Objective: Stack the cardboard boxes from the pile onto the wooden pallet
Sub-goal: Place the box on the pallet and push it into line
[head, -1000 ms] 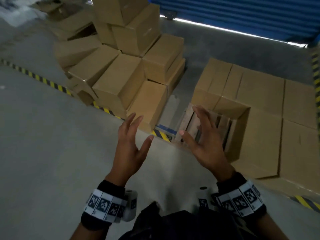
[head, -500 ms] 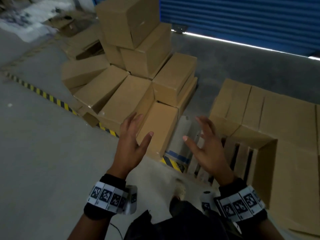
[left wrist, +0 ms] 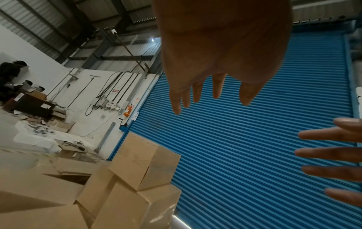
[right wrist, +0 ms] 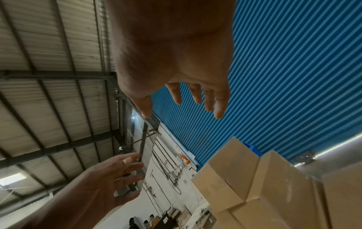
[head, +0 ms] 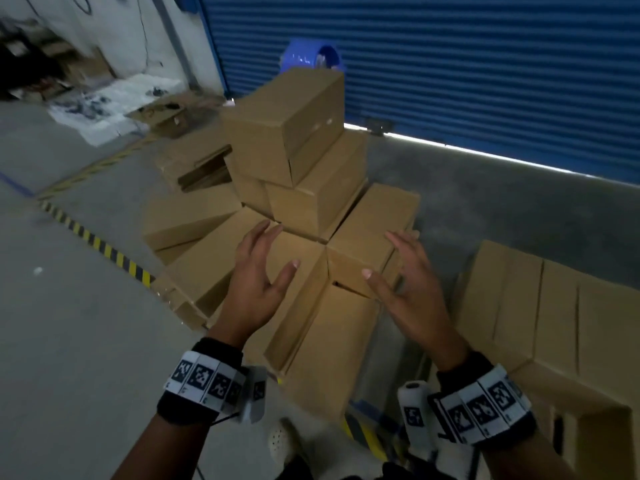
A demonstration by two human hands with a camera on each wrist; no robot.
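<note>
Boxes [head: 277,209] in the pile lie on the concrete floor [head: 69,341] in front of the blue shutter door [head: 450,64], and in the head view they are now much closer than half a second ago: the pile fills the middle of the picture, where before it lay further ahead. The left hand [head: 256,285] and the right hand [head: 408,292] are both spread with straight fingers and hold nothing, palms facing each other above the near boxes. At the right edge, the stacked boxes [head: 554,323] stand well apart from the pile; the wooden pallet under them, visible a second ago, is out of view now.

In the left wrist view, the left hand [left wrist: 215,54] is spread before the shutter, with the top box [left wrist: 145,161] below it.

In the right wrist view, the right hand [right wrist: 176,62] is also empty and spread.

I judge that the approach is nearly finished and the next box is about to be taken with both hands.
</note>
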